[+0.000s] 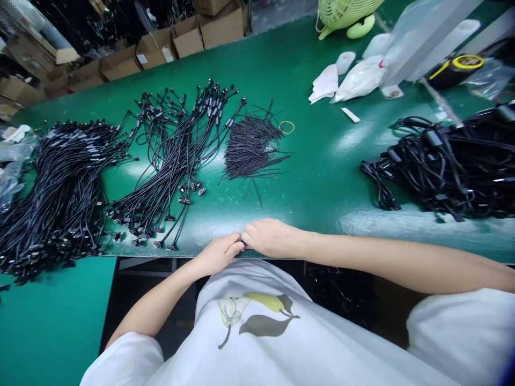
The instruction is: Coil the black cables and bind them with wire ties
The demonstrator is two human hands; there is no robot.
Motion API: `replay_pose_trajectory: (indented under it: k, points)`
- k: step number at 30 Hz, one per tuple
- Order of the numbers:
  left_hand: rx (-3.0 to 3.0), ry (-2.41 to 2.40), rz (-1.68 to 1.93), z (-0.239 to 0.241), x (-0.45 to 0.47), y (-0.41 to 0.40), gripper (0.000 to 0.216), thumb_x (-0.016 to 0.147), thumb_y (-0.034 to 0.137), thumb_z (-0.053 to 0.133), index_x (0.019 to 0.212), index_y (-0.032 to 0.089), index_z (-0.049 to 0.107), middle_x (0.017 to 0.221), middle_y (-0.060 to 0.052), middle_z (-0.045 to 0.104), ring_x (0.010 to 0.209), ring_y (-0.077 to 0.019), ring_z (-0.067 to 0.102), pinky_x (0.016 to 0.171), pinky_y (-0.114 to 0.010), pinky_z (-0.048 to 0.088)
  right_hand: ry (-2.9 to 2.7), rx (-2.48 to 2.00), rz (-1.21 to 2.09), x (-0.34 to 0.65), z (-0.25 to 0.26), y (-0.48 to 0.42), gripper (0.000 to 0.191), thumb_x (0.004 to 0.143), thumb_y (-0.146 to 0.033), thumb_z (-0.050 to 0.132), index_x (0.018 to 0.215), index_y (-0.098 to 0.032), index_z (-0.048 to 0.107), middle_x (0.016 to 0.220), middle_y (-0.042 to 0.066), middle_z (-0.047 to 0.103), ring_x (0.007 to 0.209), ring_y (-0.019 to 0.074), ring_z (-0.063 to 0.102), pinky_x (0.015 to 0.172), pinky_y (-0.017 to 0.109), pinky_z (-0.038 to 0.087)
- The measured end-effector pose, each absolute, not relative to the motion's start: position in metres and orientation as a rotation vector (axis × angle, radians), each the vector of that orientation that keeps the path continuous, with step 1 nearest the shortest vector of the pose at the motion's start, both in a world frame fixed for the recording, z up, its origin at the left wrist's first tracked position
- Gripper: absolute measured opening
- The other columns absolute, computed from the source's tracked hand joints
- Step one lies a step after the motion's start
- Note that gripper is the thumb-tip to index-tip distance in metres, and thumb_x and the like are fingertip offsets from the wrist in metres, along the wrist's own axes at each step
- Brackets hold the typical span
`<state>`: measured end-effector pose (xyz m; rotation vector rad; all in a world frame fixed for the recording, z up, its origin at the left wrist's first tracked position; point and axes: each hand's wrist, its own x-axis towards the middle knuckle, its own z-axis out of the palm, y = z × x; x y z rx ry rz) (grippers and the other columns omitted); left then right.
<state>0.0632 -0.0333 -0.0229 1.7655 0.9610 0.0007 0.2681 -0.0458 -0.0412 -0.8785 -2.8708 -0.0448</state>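
At the front edge of the green bench, my left hand [220, 253] and my right hand [267, 237] meet with their fingertips together. Both have closed fingers around a small dark thing that is mostly hidden between them. Beyond my hands lies a pile of thin black ties [251, 147], with a yellow rubber band [286, 127] beside it. Left of that pile, black cables with connectors [177, 161] are spread out, a few of their ends reaching close to the front edge.
A thick heap of similar cables [72, 177] covers the far left. On the right lies a tangle of coiled black cables [438, 166]. Toward the back are a yellow-green fan [341, 16], a white plastic bag [360, 78] and a black-and-yellow roll [456, 69]. Cardboard boxes [156, 48] line the far side.
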Motion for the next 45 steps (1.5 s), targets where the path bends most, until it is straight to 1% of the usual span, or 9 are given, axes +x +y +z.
replay_pose_trajectory:
  k: [7,12,16,20,24,31,35,38,45]
  points:
    - [1.173,0.710,0.079,-0.021,0.063,-0.034,0.045,0.089,0.061,0.039,0.083,0.017,0.048,0.064,0.005,0.034,0.052,-0.0096,0.027,0.049,-0.024,0.025,-2.880,-0.674,-0.128,0.273,-0.022,-0.042,0.023,0.095,-0.014,0.032,0.080,-0.016,0.049,0.066,0.003,0.053,0.053,0.0134,0.043,0.049,0.031,0.013]
    - [1.565,0.894,0.103,-0.012,0.062,-0.037,0.038,0.094,0.050,0.038,0.078,0.018,0.052,0.069,0.000,0.050,0.062,-0.0132,0.042,0.059,-0.025,0.033,-2.911,-0.721,0.189,0.274,-0.019,-0.041,0.026,0.098,-0.034,0.038,0.085,-0.015,0.049,0.074,0.004,0.058,0.061,0.0146,0.050,0.052,0.029,0.020]
    - [1.663,0.934,0.074,-0.014,0.060,-0.033,0.035,0.095,0.046,0.037,0.080,0.019,0.053,0.067,0.001,0.049,0.061,-0.0136,0.042,0.060,-0.025,0.032,-2.851,-0.821,0.084,0.273,-0.026,-0.043,0.015,0.095,-0.018,0.039,0.084,-0.016,0.048,0.073,0.003,0.056,0.063,0.0156,0.050,0.056,0.031,0.022]
    - [1.511,0.839,0.050,-0.017,0.062,-0.021,0.039,0.095,0.048,0.035,0.084,0.017,0.056,0.067,0.001,0.052,0.062,-0.0138,0.046,0.063,-0.025,0.037,-2.777,-0.730,-0.241,0.274,-0.037,-0.040,0.020,0.095,-0.014,0.034,0.080,-0.017,0.048,0.068,0.002,0.053,0.057,0.0152,0.045,0.054,0.032,0.016]
    - [1.538,0.815,0.002,-0.022,0.066,-0.012,0.038,0.091,0.047,0.045,0.076,0.016,0.060,0.073,-0.002,0.059,0.070,-0.0145,0.052,0.070,-0.026,0.039,-2.837,-0.620,-0.240,0.272,-0.036,-0.034,0.025,0.096,-0.013,0.034,0.077,-0.017,0.049,0.066,0.002,0.054,0.056,0.0140,0.042,0.054,0.032,0.017]
    - [1.175,1.008,0.517,-0.035,0.067,-0.017,0.040,0.085,0.055,0.054,0.080,0.015,0.057,0.056,0.006,0.037,0.049,-0.0079,0.031,0.048,-0.021,0.024,-2.395,-1.109,0.409,0.303,-0.026,0.053,0.025,0.097,-0.033,0.041,0.088,-0.017,0.058,0.087,0.005,0.059,0.078,0.0158,0.051,0.070,0.028,0.036]
    - [0.832,1.001,0.852,-0.027,0.068,-0.010,0.035,0.078,0.048,0.067,0.078,0.015,0.055,0.056,0.007,0.036,0.047,-0.0051,0.028,0.045,-0.019,0.021,-1.882,-1.752,0.391,0.326,-0.052,0.125,0.018,0.092,-0.031,0.052,0.089,-0.015,0.059,0.089,0.009,0.058,0.076,0.0176,0.047,0.070,0.030,0.035]
    - [0.734,0.979,0.927,-0.019,0.069,-0.006,0.035,0.076,0.045,0.071,0.077,0.014,0.055,0.058,0.006,0.038,0.047,-0.0037,0.029,0.044,-0.017,0.022,-1.930,-1.825,0.367,0.332,-0.065,0.144,0.010,0.087,-0.023,0.054,0.087,-0.015,0.060,0.088,0.010,0.059,0.076,0.0195,0.048,0.069,0.032,0.034]
    - [0.677,0.896,0.923,-0.020,0.075,-0.009,0.034,0.077,0.042,0.070,0.088,0.012,0.060,0.057,0.007,0.037,0.046,-0.0033,0.028,0.044,-0.017,0.020,-1.848,-1.881,0.159,0.344,-0.039,0.088,0.020,0.087,-0.023,0.049,0.096,-0.016,0.065,0.092,0.011,0.059,0.082,0.0233,0.054,0.071,0.035,0.038]
